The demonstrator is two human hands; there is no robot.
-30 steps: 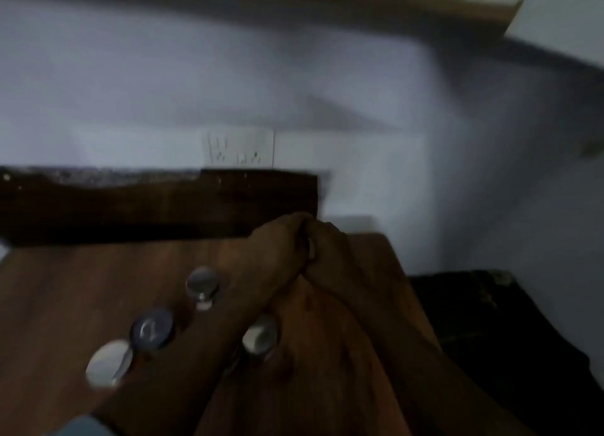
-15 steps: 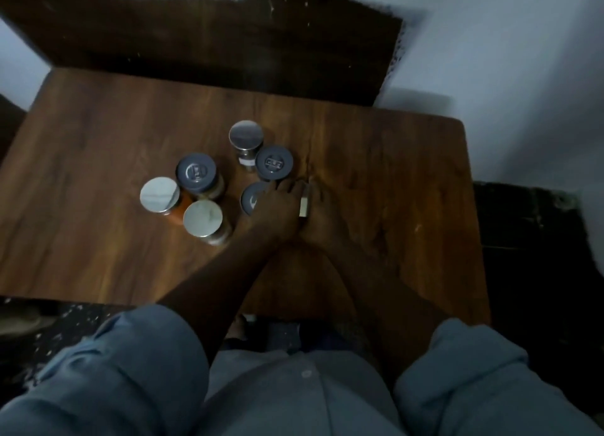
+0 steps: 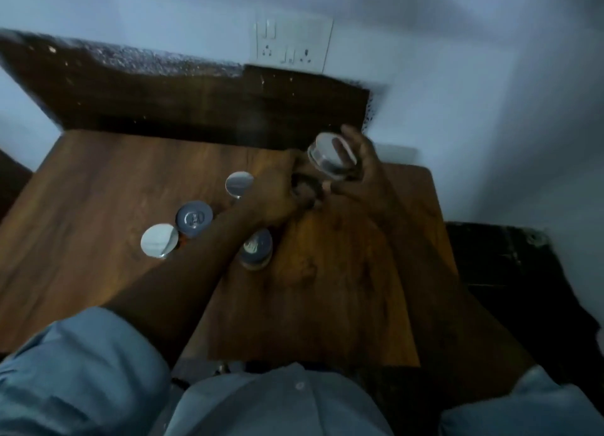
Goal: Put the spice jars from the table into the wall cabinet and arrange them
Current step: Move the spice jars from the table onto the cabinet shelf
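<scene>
Several spice jars stand on the wooden table (image 3: 327, 288): a silver-lidded jar (image 3: 239, 182), a dark-lidded jar (image 3: 194, 219), another silver-lidded jar (image 3: 159, 241) and a dark-lidded jar (image 3: 256, 246) beside my left forearm. My right hand (image 3: 362, 174) holds a silver-lidded jar (image 3: 330, 153) tilted above the table's far edge. Just left of it, my left hand (image 3: 277, 200) curls around a dark-lidded jar (image 3: 304, 187), which is mostly hidden and blurred. The wall cabinet is out of view.
A dark wooden board (image 3: 196, 102) runs along the wall behind the table. A white switch and socket plate (image 3: 291, 45) sits above it. A dark bulky object (image 3: 506, 262) lies low to the right of the table.
Both hands left the table top, where they rested together, and moved toward the far edge. My right hand has lifted a silver-lidded jar; my left hand has closed on a dark-lidded one.
</scene>
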